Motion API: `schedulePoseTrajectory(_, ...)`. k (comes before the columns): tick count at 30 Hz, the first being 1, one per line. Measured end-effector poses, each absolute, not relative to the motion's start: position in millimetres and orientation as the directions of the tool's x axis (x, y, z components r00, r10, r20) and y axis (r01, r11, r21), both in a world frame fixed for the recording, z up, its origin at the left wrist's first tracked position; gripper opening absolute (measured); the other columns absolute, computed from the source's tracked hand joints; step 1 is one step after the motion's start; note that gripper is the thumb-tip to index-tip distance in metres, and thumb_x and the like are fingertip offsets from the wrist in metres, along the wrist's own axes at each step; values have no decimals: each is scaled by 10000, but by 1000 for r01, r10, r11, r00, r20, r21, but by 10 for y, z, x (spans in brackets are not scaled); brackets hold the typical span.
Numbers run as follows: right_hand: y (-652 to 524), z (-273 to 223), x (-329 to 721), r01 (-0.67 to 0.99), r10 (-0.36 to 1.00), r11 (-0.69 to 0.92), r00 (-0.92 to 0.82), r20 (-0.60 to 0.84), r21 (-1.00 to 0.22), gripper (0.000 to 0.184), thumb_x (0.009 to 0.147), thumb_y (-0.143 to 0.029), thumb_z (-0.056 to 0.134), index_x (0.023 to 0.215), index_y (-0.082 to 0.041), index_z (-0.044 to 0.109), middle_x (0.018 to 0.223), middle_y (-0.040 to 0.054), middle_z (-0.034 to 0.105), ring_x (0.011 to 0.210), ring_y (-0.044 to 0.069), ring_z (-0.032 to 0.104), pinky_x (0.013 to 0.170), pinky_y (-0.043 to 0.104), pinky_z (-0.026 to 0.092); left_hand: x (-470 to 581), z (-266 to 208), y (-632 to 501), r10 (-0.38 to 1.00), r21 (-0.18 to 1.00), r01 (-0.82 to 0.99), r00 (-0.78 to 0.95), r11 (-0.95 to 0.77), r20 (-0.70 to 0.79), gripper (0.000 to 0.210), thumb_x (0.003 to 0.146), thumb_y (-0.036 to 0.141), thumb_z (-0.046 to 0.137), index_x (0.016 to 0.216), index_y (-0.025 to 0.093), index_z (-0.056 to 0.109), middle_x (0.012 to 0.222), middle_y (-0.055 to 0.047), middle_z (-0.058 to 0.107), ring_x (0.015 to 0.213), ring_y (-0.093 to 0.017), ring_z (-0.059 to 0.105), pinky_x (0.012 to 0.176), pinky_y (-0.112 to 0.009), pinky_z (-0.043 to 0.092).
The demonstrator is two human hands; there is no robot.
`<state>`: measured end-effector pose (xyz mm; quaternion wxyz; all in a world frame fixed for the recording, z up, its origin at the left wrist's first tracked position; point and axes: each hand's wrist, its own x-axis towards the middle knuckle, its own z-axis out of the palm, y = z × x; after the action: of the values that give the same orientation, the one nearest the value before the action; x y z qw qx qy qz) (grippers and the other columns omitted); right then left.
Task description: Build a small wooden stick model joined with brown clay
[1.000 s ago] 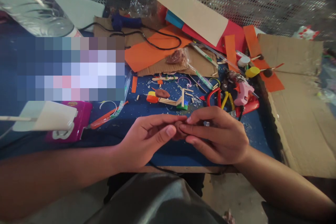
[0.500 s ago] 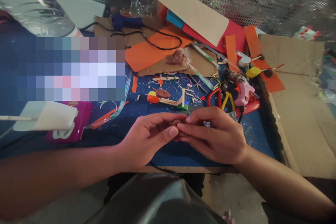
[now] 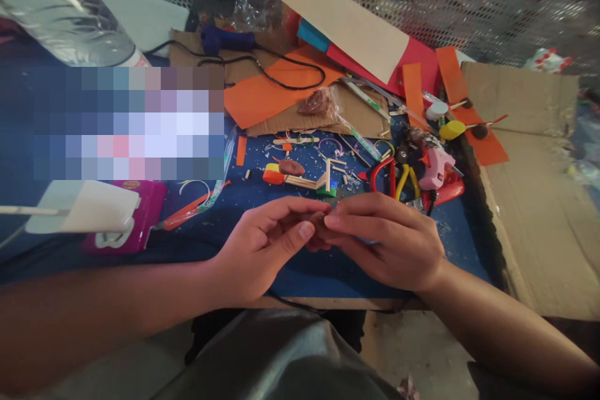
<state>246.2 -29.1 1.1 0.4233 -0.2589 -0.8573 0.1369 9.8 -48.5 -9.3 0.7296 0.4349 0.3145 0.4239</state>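
Lump of brown clay [image 3: 319, 225], one: lies between the fingertips of our two hands, partly hidden by them, over the near part of the blue tabletop [image 3: 225, 275].
Our left hand [image 3: 257, 244]: thumb and fingers pinching the lump from the left, fingers held close together.
Our right hand [image 3: 400, 244]: fingertips pressed on the lump from the right, the lower ones partly covered.
Just beyond the fingers, we list a stick frame [image 3: 304, 182] with an orange-and-yellow cap [image 3: 272, 174] at one end; a second brown clay piece [image 3: 291, 167] sits on it, beside the cap.
Beyond the fingers, to the right: red-handled pliers [image 3: 392, 178], a yellow-handled tool [image 3: 409, 181], a pink glue gun [image 3: 437, 170].
Farther beyond: clay in clear wrap [image 3: 316, 103], and a clear packet [image 3: 360, 137] with green print too small for us to read.
Left of the fingers: a magenta socket box [image 3: 152, 203], its gold emblem illegible, with a white adapter [image 3: 103, 207] plugged in.
Far left: a clear plastic bottle [image 3: 79, 19], only its label's edge showing.
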Motion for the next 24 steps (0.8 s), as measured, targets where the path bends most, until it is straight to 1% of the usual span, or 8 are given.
schedulePoseTrajectory(2, -283, 24, 2454, 320, 553, 833, -501, 666, -451, 295, 1012, -178, 834, 1301, -220, 798, 1111, 64, 856, 952, 175, 866, 826, 287, 772, 103, -86, -474, 900, 892, -362, 423, 272, -102, 249, 1025, 355, 871, 1191, 174, 829, 1052, -74, 884, 911, -162, 856, 864, -243, 716)
schedulePoseTrajectory(5, -284, 24, 2454, 357, 562, 827, -504, 656, -434, 235, 1025, -290, 850, 1238, -193, 827, 1113, 87, 834, 923, 175, 852, 815, 290, 766, 106, -71, -460, 902, 881, -384, 420, 275, -99, 218, 987, 295, 915, 1146, 178, 822, 1004, -48, 873, 897, -126, 845, 863, -188, 693)
schedulePoseTrajectory(8, -293, 11, 2464, 395, 564, 824, -507, 652, -406, 164, 1014, -238, 856, 1176, -209, 849, 1098, 69, 818, 862, 148, 828, 764, 263, 751, 102, -56, -452, 894, 866, -416, 443, 278, -74, 242, 997, 300, 908, 1191, 182, 824, 979, -42, 864, 894, -114, 841, 863, -172, 685)
schedulePoseTrajectory(10, -297, 4, 2470, 407, 563, 824, -504, 655, -395, 158, 1008, -200, 854, 1166, -207, 852, 1092, 65, 813, 842, 137, 819, 749, 252, 744, 97, -52, -449, 883, 862, -419, 465, 284, -65, 283, 989, 314, 916, 1220, 179, 826, 989, -45, 863, 905, -116, 838, 872, -178, 688)
schedulePoseTrajectory(13, -300, -2, 2474, 413, 565, 822, -508, 650, -392, 138, 1024, -203, 839, 1161, -205, 846, 1089, 63, 805, 811, 127, 807, 711, 251, 735, 88, -54, -444, 875, 878, -366, 470, 308, -111, 271, 969, 319, 932, 1171, 165, 841, 993, -49, 865, 909, -128, 832, 900, -210, 699)
schedulePoseTrajectory(17, -304, -12, 2477, 414, 571, 819, -515, 640, -397, 145, 1023, -210, 841, 1168, -208, 842, 1103, 66, 807, 803, 132, 808, 688, 264, 732, 86, -65, -436, 881, 898, -308, 447, 315, -156, 259, 979, 356, 919, 1139, 161, 856, 1008, -60, 876, 916, -154, 839, 930, -263, 714)
schedulePoseTrajectory(22, -304, -26, 2476, 414, 564, 822, -501, 656, -391, 178, 997, -192, 865, 1171, -215, 840, 1097, 65, 818, 826, 139, 819, 715, 261, 736, 96, -76, -441, 882, 878, -373, 458, 300, -106, 300, 991, 351, 910, 1236, 188, 847, 1018, -41, 874, 906, -123, 831, 883, -205, 696)
schedulePoseTrajectory(24, -297, -26, 2474, 409, 568, 820, -488, 663, -401, 212, 981, -164, 871, 1180, -228, 839, 1101, 62, 827, 838, 143, 823, 729, 262, 736, 100, -80, -448, 889, 869, -393, 446, 301, -106, 290, 983, 344, 921, 1221, 197, 845, 1017, -32, 875, 903, -116, 832, 866, -189, 692)
